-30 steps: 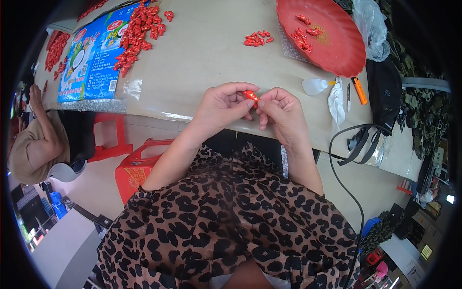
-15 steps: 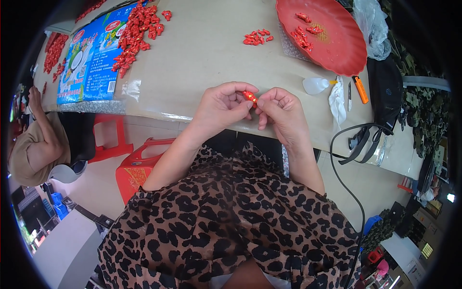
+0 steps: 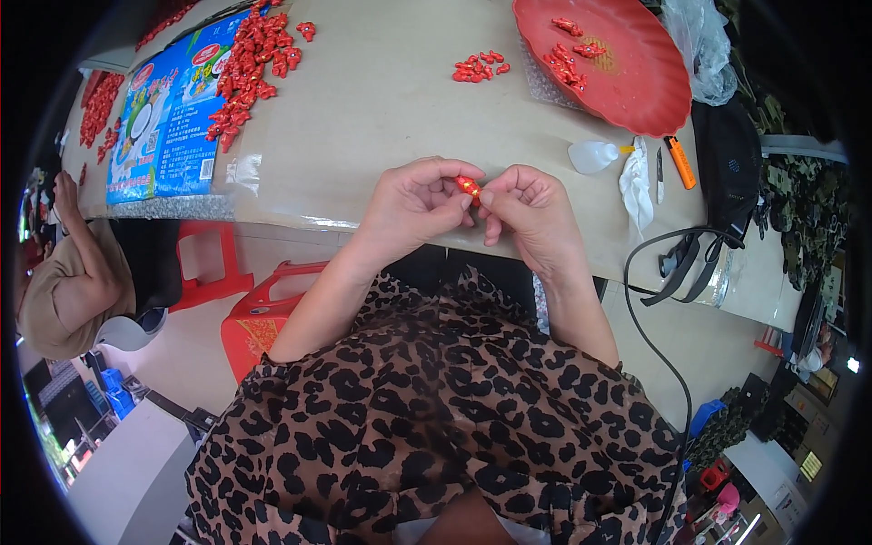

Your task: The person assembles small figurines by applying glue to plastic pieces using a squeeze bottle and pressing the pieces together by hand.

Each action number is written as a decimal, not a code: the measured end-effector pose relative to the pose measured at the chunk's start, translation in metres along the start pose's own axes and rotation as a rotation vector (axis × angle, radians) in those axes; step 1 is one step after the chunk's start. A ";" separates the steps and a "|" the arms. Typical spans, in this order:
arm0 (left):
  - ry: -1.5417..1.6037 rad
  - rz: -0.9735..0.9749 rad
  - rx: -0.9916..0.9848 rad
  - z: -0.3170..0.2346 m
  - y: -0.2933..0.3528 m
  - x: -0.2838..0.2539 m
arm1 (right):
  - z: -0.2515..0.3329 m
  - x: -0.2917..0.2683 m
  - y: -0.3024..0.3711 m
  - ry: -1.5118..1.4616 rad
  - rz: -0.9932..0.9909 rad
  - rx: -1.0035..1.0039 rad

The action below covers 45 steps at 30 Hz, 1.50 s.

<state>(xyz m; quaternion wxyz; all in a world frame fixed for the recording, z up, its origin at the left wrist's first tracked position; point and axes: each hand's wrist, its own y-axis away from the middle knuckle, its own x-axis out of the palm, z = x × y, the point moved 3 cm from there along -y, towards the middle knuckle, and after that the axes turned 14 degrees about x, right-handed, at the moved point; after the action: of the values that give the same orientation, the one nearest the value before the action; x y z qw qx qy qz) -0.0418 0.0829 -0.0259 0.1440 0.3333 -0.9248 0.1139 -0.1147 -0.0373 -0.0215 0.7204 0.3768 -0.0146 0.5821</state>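
Observation:
Between my two hands, over the table's near edge, is a small red figurine (image 3: 468,186) with gold marks. My left hand (image 3: 420,195) pinches it between thumb and fingers. The thumb and forefinger of my right hand (image 3: 527,207) close on its lower right end; whether they hold a separate small part cannot be made out. Beyond my hands lies a small group of red pieces (image 3: 479,66). To the right, a red scalloped tray (image 3: 640,91) holds several similar red figurines (image 3: 565,65).
A heap of red figurines (image 3: 250,77) partly covers a blue printed cardboard sheet (image 3: 163,127) at left. Right of my hands are a white squeeze bottle (image 3: 593,157), a white cloth (image 3: 636,193), a thin blade (image 3: 660,173), an orange cutter (image 3: 679,163) and a black cable (image 3: 649,336). Another person (image 3: 73,282) sits left.
The view has shifted slightly. The figurine has turned or sunk a little between my fingers, and both hands keep nearly the same pinch.

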 end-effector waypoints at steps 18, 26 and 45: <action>0.020 -0.024 0.079 -0.001 -0.001 0.000 | 0.002 0.000 -0.001 -0.015 0.031 -0.005; 0.004 -0.024 0.082 0.001 0.000 -0.002 | 0.000 -0.001 -0.002 -0.016 0.046 -0.002; -0.049 -0.005 0.112 -0.001 0.003 0.000 | 0.002 0.000 0.000 0.025 0.022 0.029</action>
<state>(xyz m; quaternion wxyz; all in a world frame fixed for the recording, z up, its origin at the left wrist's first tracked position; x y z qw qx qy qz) -0.0434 0.0852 -0.0253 0.1028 0.3459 -0.9193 0.1567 -0.1137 -0.0386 -0.0204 0.7085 0.3795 -0.0013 0.5950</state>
